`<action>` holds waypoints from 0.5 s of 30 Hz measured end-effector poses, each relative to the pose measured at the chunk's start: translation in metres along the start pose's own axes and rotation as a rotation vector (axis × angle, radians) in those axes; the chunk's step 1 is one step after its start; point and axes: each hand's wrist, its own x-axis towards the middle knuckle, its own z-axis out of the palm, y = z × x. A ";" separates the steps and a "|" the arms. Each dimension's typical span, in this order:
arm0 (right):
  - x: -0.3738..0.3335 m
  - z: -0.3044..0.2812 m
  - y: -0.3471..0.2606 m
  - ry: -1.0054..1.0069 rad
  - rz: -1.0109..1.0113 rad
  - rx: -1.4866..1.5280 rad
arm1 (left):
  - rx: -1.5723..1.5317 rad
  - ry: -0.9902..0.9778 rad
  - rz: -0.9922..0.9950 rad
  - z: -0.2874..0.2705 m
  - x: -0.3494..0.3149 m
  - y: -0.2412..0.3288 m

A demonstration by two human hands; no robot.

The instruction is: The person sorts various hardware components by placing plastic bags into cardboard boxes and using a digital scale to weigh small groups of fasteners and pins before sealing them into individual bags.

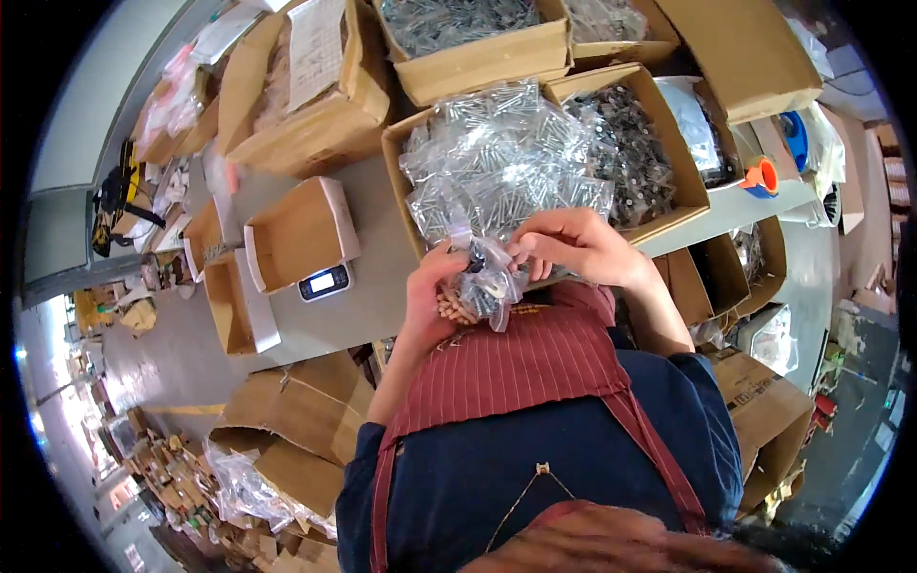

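Both hands meet above the desk [382, 286] edge; left hand [432, 286] and right hand [571, 244] each pinch a small clear bag of metal parts [487, 282] with curled fingers, just before an open carton [659, 115] heaped with similar bags; a small scale [325, 283] bearing a cardboard tray [301, 234] sits left.

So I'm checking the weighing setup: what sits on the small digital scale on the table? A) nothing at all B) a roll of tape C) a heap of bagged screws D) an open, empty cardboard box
D: an open cardboard box sits on the scale, and its inside shows bare, while both hands hold a small clear bag of metal parts off to the side.
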 end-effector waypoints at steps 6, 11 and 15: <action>0.030 -0.015 0.020 0.608 -0.350 -0.807 | -0.225 0.066 0.050 -0.040 -0.011 -0.007; 0.049 -0.025 0.031 0.621 -0.356 -1.151 | -0.323 0.130 0.096 -0.059 -0.023 0.007; 0.054 -0.014 0.007 0.506 -0.217 -0.723 | -0.310 0.139 0.150 -0.069 -0.030 0.006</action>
